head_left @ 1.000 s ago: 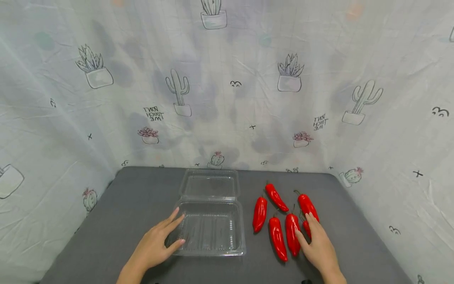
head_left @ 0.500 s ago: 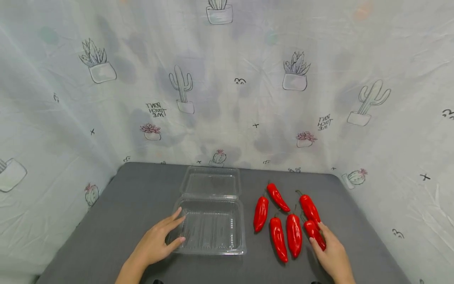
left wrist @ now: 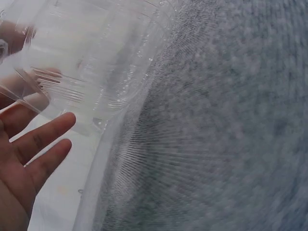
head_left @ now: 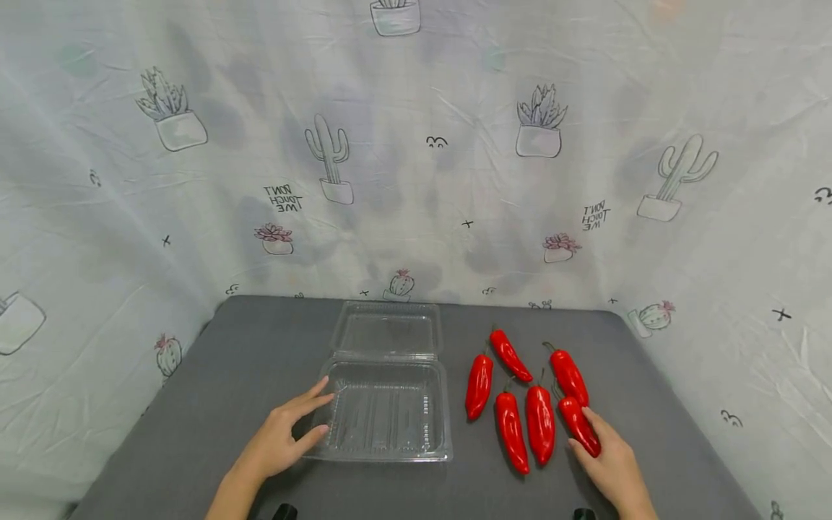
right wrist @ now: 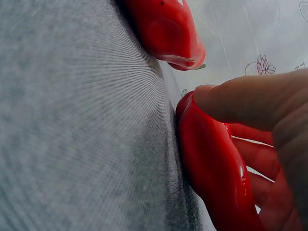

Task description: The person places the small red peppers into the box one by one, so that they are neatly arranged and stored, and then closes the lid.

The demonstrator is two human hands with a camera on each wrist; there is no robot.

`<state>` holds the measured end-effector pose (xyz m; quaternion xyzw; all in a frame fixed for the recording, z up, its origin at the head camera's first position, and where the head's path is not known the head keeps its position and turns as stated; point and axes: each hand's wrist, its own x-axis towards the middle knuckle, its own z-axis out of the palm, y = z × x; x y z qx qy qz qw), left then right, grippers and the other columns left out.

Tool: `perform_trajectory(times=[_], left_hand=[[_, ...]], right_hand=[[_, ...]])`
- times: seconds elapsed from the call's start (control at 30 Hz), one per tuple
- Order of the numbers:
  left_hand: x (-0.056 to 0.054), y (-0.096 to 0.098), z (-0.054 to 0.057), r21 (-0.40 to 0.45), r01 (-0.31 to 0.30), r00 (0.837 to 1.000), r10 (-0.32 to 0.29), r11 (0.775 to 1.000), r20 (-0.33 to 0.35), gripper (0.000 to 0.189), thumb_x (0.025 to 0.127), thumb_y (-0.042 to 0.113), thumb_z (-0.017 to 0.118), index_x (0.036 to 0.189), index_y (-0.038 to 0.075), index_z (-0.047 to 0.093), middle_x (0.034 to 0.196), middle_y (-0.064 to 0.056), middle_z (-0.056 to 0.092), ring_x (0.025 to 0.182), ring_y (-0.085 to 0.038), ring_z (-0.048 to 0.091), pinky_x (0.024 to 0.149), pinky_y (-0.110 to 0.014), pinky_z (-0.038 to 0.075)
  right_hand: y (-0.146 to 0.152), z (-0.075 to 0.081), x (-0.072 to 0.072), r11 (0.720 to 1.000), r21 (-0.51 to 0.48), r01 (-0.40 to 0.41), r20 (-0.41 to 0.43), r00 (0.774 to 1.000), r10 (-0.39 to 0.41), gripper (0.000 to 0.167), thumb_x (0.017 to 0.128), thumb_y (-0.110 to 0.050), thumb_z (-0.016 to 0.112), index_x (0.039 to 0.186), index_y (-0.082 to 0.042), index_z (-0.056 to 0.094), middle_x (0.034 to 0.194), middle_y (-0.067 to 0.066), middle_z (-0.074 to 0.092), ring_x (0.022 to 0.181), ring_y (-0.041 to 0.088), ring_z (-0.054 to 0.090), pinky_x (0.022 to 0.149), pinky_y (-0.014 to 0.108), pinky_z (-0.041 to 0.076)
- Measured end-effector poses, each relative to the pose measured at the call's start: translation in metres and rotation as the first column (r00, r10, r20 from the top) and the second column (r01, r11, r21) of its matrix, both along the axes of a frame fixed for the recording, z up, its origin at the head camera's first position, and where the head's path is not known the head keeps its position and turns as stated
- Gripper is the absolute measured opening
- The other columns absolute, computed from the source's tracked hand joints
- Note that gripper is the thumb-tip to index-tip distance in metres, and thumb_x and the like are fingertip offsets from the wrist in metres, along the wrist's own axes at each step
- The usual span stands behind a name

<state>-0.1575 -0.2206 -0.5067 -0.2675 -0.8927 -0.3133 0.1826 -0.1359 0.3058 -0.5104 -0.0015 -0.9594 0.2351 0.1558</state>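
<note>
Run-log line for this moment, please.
left hand: at left edge of open clear container | right hand: grips red pepper on gray table | five other peppers: on table, right of container

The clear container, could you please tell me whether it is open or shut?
Open: its lid is folded back behind the base.

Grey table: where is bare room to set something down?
The grey table has bare room between its left edge and the clear container, beyond the left hand. Narrower strips lie between container and red peppers and right of them. It is crowded among these peppers, where the right hand grips one.
</note>
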Motion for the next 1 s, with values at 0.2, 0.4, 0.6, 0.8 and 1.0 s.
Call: perform_trajectory(times=[0.2, 0.4, 0.6, 0.8, 1.0], left_hand=[[-0.003, -0.001, -0.005, 0.068, 0.016, 1.0, -0.015, 0.998, -0.023, 0.044, 0.081, 0.005, 0.068, 0.125, 0.008, 0.061, 0.142, -0.014, 0.048, 0.123, -0.029, 0.05, 0.098, -0.034, 0.044], [-0.003, -0.002, -0.007, 0.122, 0.047, 0.998, -0.042, 0.991, -0.046, 0.043, 0.079, 0.001, 0.065, 0.123, 0.005, 0.062, 0.139, -0.02, 0.049, 0.125, -0.016, 0.043, 0.101, -0.019, 0.033], [-0.003, -0.002, -0.01, 0.161, 0.07, 0.996, -0.061, 0.984, -0.063, 0.045, 0.078, -0.001, 0.066, 0.123, 0.004, 0.062, 0.139, -0.024, 0.047, 0.128, -0.01, 0.039, 0.103, -0.01, 0.026], [-0.003, -0.001, -0.012, 0.176, 0.06, 0.996, -0.048, 0.983, -0.074, 0.048, 0.076, -0.002, 0.067, 0.123, 0.007, 0.062, 0.139, -0.021, 0.048, 0.127, -0.013, 0.042, 0.101, -0.014, 0.032], [-0.004, 0.0, -0.012, 0.183, 0.058, 0.995, -0.041, 0.981, -0.095, 0.048, 0.074, -0.002, 0.067, 0.121, 0.006, 0.063, 0.137, -0.02, 0.051, 0.126, -0.013, 0.044, 0.097, -0.024, 0.043]], right_hand=[[0.001, -0.002, -0.003, 1.0, -0.008, -0.001, -0.041, 0.999, 0.0, 0.06, 0.074, -0.012, 0.077, 0.127, 0.006, 0.053, 0.117, 0.031, 0.059, 0.103, 0.046, 0.058, 0.083, 0.06, 0.047], [0.001, -0.004, -0.003, 1.0, -0.017, 0.007, -0.024, 1.0, -0.007, 0.06, 0.074, -0.011, 0.077, 0.127, 0.006, 0.053, 0.115, 0.031, 0.059, 0.101, 0.045, 0.059, 0.081, 0.06, 0.048], [0.001, -0.007, -0.002, 1.0, -0.014, 0.02, -0.071, 0.997, -0.021, 0.056, 0.073, -0.008, 0.076, 0.124, 0.006, 0.056, 0.11, 0.03, 0.062, 0.095, 0.044, 0.061, 0.076, 0.056, 0.05], [0.002, -0.01, -0.002, 1.0, -0.011, 0.023, -0.125, 0.992, -0.024, 0.053, 0.072, -0.008, 0.077, 0.12, 0.005, 0.059, 0.106, 0.029, 0.064, 0.09, 0.041, 0.063, 0.069, 0.051, 0.051], [0.003, -0.009, -0.002, 0.999, -0.015, 0.04, -0.114, 0.993, -0.042, 0.052, 0.073, -0.01, 0.077, 0.12, 0.005, 0.06, 0.105, 0.029, 0.065, 0.086, 0.039, 0.064, 0.064, 0.046, 0.051]])
